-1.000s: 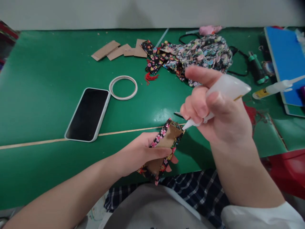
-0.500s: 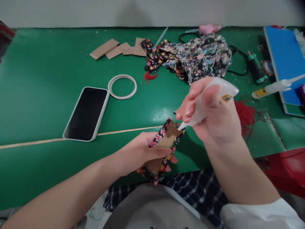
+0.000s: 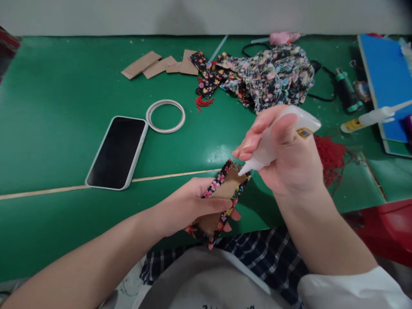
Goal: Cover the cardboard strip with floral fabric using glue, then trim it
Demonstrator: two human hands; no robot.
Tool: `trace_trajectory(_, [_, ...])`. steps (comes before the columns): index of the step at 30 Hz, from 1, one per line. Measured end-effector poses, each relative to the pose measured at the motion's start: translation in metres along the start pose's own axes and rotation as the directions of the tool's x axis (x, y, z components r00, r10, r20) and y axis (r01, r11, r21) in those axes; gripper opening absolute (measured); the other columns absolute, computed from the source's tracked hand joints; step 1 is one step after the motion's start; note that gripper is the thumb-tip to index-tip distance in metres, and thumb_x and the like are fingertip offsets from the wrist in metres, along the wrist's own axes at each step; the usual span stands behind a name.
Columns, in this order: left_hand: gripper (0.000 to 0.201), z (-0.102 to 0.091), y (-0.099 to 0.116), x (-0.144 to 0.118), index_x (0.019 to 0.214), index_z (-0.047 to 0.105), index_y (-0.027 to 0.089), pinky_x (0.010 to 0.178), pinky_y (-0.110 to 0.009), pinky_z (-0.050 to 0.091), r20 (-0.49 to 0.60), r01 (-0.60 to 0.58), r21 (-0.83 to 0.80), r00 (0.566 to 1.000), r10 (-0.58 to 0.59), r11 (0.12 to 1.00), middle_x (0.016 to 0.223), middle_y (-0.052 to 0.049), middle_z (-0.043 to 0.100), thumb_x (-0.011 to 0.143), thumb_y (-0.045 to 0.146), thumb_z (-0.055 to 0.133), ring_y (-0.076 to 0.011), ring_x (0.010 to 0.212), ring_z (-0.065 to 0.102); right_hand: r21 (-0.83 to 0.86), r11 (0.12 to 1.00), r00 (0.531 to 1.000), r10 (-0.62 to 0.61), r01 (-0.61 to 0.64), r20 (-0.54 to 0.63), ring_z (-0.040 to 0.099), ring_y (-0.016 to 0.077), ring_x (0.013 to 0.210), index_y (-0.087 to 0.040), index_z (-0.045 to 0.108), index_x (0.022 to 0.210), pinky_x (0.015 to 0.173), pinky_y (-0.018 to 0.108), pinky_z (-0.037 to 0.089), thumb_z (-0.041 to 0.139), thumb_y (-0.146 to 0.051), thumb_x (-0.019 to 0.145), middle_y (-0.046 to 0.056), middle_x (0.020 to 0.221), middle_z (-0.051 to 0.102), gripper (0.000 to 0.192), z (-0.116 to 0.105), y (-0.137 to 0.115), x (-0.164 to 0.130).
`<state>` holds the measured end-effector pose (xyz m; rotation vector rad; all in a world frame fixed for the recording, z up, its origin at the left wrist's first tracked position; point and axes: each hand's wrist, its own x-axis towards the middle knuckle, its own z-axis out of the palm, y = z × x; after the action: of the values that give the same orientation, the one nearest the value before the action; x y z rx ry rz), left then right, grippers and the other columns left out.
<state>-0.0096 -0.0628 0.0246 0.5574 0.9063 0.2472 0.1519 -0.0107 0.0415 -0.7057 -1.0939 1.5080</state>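
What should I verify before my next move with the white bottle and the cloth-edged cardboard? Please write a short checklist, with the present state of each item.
1. Left grip closed around the cloth-edged cardboard: ok.
2. Right grip holding the white bottle: ok.
3. Nozzle directed at the upper end of the cloth-edged cardboard: ok.
4. Nozzle tip apart from the surface: cannot tell; it may be touching.
5. Phone and tape ring apart from the cloth-edged cardboard: ok.
6. Red threads apart from the right arm: cannot tell; it partly hides them.
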Motion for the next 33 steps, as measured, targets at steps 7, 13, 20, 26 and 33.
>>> trace_trajectory(7, [0.014, 0.0, -0.002, -0.001, 0.085, 0.059, 0.016, 0.052, -0.02, 0.049, -0.002, 0.0, 0.011, 1.0, 0.0, 1.0, 0.081, -0.004, 0.071, 0.078, 0.026, 0.066, -0.0118, 0.06, 0.065, 0.072, 0.997, 1.0, 0.005, -0.006, 0.015, 0.063, 0.0088, 0.054, -0.023, 0.066, 0.072, 0.056, 0.023, 0.055, 0.067, -0.043, 0.073, -0.008, 0.06, 0.067, 0.02, -0.001, 0.003, 0.0])
trace_trajectory(13, [0.023, 0.0, -0.002, 0.004, 0.083, 0.058, 0.016, 0.059, -0.022, 0.049, -0.07, -0.136, 0.051, 0.988, 0.14, 0.989, 0.075, -0.002, 0.066, 0.071, 0.03, 0.073, -0.0127, 0.065, 0.063, 0.08, 0.997, 0.999, 0.01, -0.014, 0.042, 0.06, 0.0086, 0.047, -0.024, 0.062, 0.074, 0.048, 0.024, 0.052, 0.066, -0.044, 0.074, -0.009, 0.054, 0.063, 0.02, 0.002, 0.001, -0.001])
trace_trajectory(20, [0.038, -0.009, -0.009, 0.01, 0.093, 0.059, 0.015, 0.056, -0.023, 0.049, -0.106, -0.375, -0.135, 0.926, 0.362, 0.917, 0.073, -0.002, 0.062, 0.069, 0.042, 0.073, -0.0149, 0.067, 0.062, -0.024, 0.999, 1.0, 0.03, -0.03, -0.004, 0.062, 0.0109, 0.053, -0.027, 0.06, 0.076, 0.055, 0.027, 0.054, 0.063, -0.054, 0.072, -0.007, 0.061, 0.065, 0.027, 0.007, -0.002, -0.006])
trace_trajectory(26, [0.026, -0.013, -0.01, 0.017, 0.095, 0.057, 0.016, 0.056, -0.021, 0.048, -0.289, -0.521, -0.256, 0.845, 0.45, 0.814, 0.075, -0.001, 0.064, 0.076, 0.029, 0.069, -0.0109, 0.065, 0.06, -0.047, 0.997, 0.997, 0.058, -0.056, 0.052, 0.066, 0.0133, 0.062, -0.024, 0.063, 0.083, 0.058, 0.028, 0.055, 0.065, -0.05, 0.074, -0.003, 0.07, 0.069, 0.027, 0.012, 0.006, -0.014])
trace_trajectory(33, [0.029, -0.015, -0.002, 0.013, 0.096, 0.052, 0.018, 0.068, -0.024, 0.052, -0.382, -0.64, -0.41, 0.768, 0.514, 0.65, 0.071, 0.003, 0.061, 0.073, 0.01, 0.068, -0.0098, 0.067, 0.062, -0.187, 0.981, 0.998, 0.058, -0.061, -0.018, 0.065, 0.0131, 0.065, -0.025, 0.063, 0.081, 0.059, 0.027, 0.052, 0.065, -0.047, 0.074, -0.002, 0.071, 0.069, 0.023, 0.011, 0.012, -0.014])
